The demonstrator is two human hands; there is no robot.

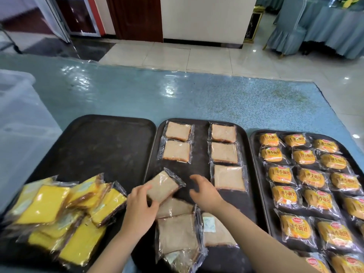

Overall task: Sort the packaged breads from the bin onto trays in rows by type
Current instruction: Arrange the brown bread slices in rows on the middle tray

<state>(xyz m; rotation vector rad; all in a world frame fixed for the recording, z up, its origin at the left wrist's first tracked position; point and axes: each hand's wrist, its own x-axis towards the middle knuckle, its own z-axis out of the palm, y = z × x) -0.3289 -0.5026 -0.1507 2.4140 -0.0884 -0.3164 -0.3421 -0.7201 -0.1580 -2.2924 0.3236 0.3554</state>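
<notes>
Both hands work low over the middle tray [201, 154]: the left hand [140, 205] pinches a clear-wrapped slice of brown bread [162, 186] by its near end, thumb on top, the packet tilted with its far corner lifted toward the tray's centre; the right hand [204, 192] hovers just beside it, fingers loosely spread and holding nothing.

Beneath everything runs the worktop [197, 99], covered in blue patterned cloth under glossy film, with broad bare room behind the trays. A translucent bin [21, 119] stands at its left edge. Three dark trays lie side by side, nearly touching. The left tray [102, 146] is bare across its far half; a loose heap of yellow cake slices [65, 213] in clear wrap crowds its near left corner. The middle tray carries brown slices in two columns, two on the left [177, 143] and three on the right [225, 156], with a free strip between them; a pile of brown packets [179, 231] overlaps at its near end under the forearms. The right tray [256, 146] is filled with orange-printed bun packets [307, 174] in three tidy rows, close to its rim.
</notes>
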